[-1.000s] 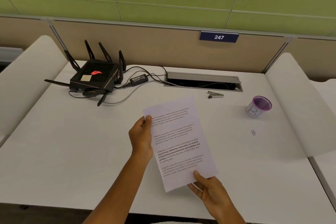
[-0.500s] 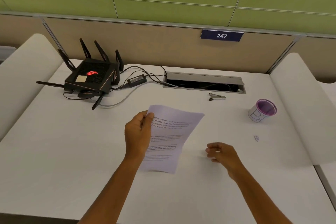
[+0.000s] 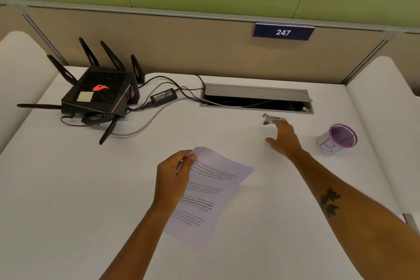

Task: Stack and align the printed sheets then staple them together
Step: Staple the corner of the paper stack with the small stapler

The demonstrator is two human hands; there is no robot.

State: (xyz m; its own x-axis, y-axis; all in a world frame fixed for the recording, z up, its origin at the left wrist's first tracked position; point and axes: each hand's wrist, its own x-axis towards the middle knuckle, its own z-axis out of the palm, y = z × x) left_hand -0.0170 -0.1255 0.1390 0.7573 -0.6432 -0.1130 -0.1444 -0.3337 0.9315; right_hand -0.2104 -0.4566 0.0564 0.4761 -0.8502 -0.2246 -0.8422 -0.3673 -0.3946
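The wide white desk (image 3: 68, 200) takes most of the view, with a beige partition behind it. On its far left stands a black router with several antennas (image 3: 100, 95), and its cables run to a grey cable box sunk in the desk (image 3: 256, 98). At the right edge there is a small paper cup with a purple rim (image 3: 338, 138).

The printed white sheets (image 3: 216, 193) are in the middle of the desk, near the front. The left hand (image 3: 175, 179) holds them by the upper left corner, thumb on top and fingers closed around the edge. The far corner is lifted a little, and I cannot tell if the lower part rests on the desk. The edges look even, like one sheet, so the stacking and aligning seem to be done; how many sheets there are, I cannot say.

The right hand (image 3: 284, 136) is stretched far forward, with the fingers spread and empty. One fingertip is at the small silver metal stapler (image 3: 272, 118), which lies just in front of the cable box. Whether it really touches is not clear.

What is left, in my judgement: to take the stapler, bring it to the held corner, and press it.
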